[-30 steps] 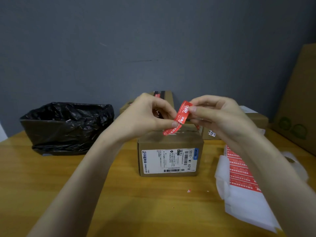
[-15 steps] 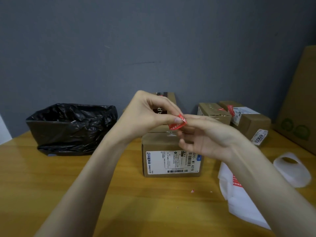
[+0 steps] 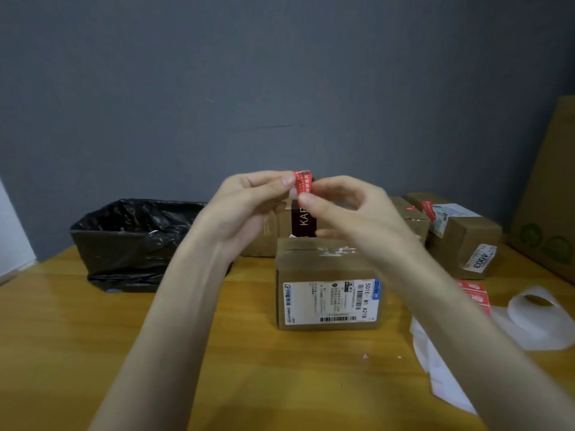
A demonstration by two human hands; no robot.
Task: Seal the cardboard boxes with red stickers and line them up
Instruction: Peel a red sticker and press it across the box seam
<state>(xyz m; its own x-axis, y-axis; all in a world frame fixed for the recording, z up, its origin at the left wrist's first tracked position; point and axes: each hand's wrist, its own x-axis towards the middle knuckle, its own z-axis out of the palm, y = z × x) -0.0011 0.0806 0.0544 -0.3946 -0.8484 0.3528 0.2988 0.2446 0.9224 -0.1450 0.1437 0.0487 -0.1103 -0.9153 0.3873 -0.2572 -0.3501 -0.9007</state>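
one sticker [image 3: 303,181] pinched between left hand [image 3: 245,209], right hand [image 3: 351,213]

Both hands raised mid-view, fingertips meeting. Left hand [image 3: 245,209], forearm entering from 7 o'clock, pinches a red sticker [image 3: 303,181] with thumb and forefinger, other fingers curled. Right hand [image 3: 351,209], forearm entering from 4 o'clock, lies at 3 o'clock of the left and pinches the sticker's lower edge.
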